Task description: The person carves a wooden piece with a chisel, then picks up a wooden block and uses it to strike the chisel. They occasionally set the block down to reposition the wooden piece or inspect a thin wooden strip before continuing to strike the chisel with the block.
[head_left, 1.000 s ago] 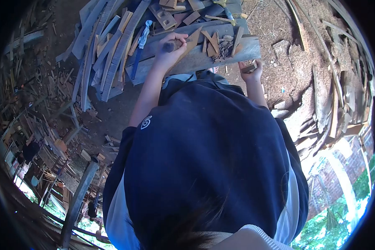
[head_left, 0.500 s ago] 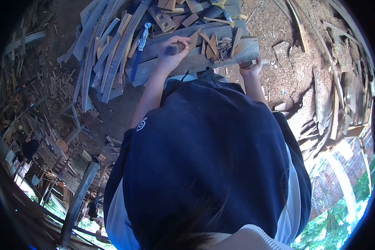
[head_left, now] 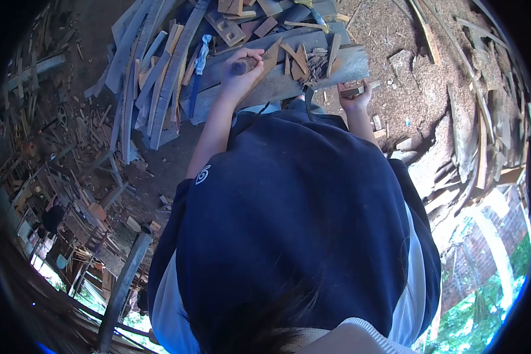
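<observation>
My left hand (head_left: 242, 74) is closed around a dark, round-ended wooden handle (head_left: 240, 67), held over the plank bench (head_left: 348, 64); the tool's far end cannot be made out. Just beyond that hand lies a narrow, pointed wood strip (head_left: 271, 54). Past the bench's right end, my right hand (head_left: 355, 100) grips a small wooden block (head_left: 352, 92) between thumb and fingers. Wood chips (head_left: 317, 63) and split pieces (head_left: 299, 64) are piled on the bench between the hands.
Long curved boards (head_left: 170, 79) lean at the left, beside a blue strip-like tool with a pale blue wrapped end (head_left: 201, 56). A block with holes (head_left: 230, 32) lies among offcuts at the back. Wood shavings (head_left: 383, 41) cover the ground at right, near more boards (head_left: 463, 133).
My left hand has shifted slightly left and turned, still around the handle. The right hand keeps the block, which is tilted a little differently. The whole view has swung slightly.
</observation>
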A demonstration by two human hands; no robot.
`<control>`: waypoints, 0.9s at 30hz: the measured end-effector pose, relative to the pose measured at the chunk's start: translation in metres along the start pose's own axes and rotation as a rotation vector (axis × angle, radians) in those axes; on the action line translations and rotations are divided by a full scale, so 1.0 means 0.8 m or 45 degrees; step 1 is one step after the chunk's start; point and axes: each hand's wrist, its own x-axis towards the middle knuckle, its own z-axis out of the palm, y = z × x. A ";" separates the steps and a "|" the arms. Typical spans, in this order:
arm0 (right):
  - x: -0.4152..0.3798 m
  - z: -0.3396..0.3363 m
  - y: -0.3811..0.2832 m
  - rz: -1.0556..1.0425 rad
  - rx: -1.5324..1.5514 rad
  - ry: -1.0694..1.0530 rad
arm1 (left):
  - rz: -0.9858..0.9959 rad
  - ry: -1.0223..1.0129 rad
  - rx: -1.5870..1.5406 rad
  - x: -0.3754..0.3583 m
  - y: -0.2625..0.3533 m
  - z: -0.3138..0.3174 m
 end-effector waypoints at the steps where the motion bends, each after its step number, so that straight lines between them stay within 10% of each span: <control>1: 0.002 -0.003 -0.001 -0.002 0.009 0.002 | -0.007 0.002 0.011 0.000 0.000 0.001; 27: -0.009 -0.028 -0.006 0.140 0.109 -0.094 | 0.089 0.015 0.121 -0.002 0.003 0.021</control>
